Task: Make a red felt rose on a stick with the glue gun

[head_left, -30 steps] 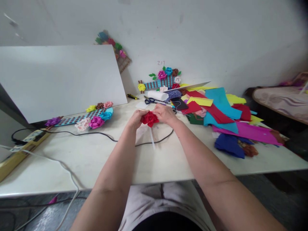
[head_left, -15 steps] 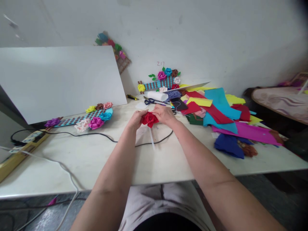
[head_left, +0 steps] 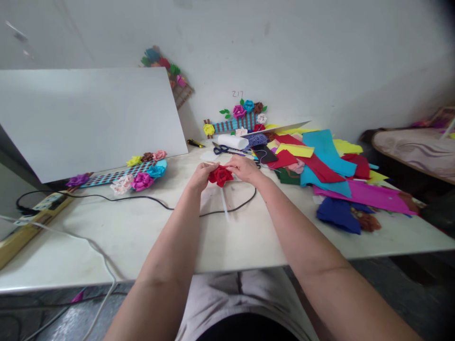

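Note:
Between my two hands is a red crepe-paper flower (head_left: 221, 175), raised a little over the white table. My left hand (head_left: 204, 175) is closed on the flower's left edge, with a thin pale stick-like piece (head_left: 212, 163) near its fingertips. On the other side my right hand (head_left: 243, 168) pinches the upper right petals. A translucent white strip, perhaps a glue stick (head_left: 224, 203), lies below the flower beside a black cable (head_left: 245, 203). Dark-handled scissors (head_left: 221, 149) rest just beyond my hands.
Crepe-paper sheets (head_left: 325, 151) in several colours pile up at the right. A flower-decorated guitar shape (head_left: 121, 176) lies at left, and another (head_left: 236, 124) leans on the wall. A white board (head_left: 88, 118), a power strip (head_left: 42, 213) and a yellow utility knife (head_left: 195, 143) are also here.
The flower has shifted very slightly left. My right fingers have moved a little away from its centre, while my left hand stays almost where it was.

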Available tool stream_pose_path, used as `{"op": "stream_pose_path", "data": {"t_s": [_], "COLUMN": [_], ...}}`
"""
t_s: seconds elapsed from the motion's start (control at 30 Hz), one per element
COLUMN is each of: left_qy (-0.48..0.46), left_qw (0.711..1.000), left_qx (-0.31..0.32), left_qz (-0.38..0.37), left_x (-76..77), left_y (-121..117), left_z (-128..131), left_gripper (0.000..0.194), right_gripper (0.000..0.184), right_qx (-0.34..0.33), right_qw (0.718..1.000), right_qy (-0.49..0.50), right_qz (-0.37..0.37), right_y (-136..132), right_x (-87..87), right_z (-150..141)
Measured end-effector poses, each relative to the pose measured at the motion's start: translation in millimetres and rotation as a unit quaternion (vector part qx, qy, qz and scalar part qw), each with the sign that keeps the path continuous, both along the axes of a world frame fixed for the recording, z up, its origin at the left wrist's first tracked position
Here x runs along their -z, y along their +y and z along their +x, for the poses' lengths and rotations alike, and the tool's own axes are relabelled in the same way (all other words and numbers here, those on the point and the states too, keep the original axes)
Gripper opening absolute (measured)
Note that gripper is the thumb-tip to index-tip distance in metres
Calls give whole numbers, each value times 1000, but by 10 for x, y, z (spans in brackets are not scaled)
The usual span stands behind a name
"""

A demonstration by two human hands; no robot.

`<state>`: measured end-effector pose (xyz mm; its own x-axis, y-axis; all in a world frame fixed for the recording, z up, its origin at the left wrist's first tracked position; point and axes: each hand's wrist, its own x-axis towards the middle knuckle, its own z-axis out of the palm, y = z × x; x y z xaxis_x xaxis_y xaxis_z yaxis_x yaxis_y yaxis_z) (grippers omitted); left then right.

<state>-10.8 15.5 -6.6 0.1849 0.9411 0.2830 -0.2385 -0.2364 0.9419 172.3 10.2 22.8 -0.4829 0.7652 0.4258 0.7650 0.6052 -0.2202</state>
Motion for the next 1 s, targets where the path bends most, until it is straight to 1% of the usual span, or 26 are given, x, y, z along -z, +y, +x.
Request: {"op": "stream_pose_path", "data": {"t_s": [0.13, 0.33, 0.6, 0.8, 1.0], "left_qy": [9, 5, 4, 19, 16], "left_qw": [1000, 999, 1000, 1000, 1000], "left_qx": [5, 11, 1, -4, -5], "left_qz": [13, 36, 13, 2, -1], "left_x": [10, 37, 32, 34, 26], "left_y": [11, 40, 29, 18, 9], "left_z": [-17, -48, -62, -66, -72], "left_gripper": [39, 41, 38, 35, 28], "right_gripper": [31, 29, 27, 22, 28], "right_qx": [3, 6, 9, 4, 8], "right_qw": [1000, 1000, 998, 998, 997], "right_qy": [-11, 3, 46, 68, 55], "right_qz": [3, 20, 36, 7, -45], "right_y": [13, -17, 5, 30, -35], "right_x": [14, 22, 53, 27, -33], "right_z": [16, -3, -16, 26, 38]}}
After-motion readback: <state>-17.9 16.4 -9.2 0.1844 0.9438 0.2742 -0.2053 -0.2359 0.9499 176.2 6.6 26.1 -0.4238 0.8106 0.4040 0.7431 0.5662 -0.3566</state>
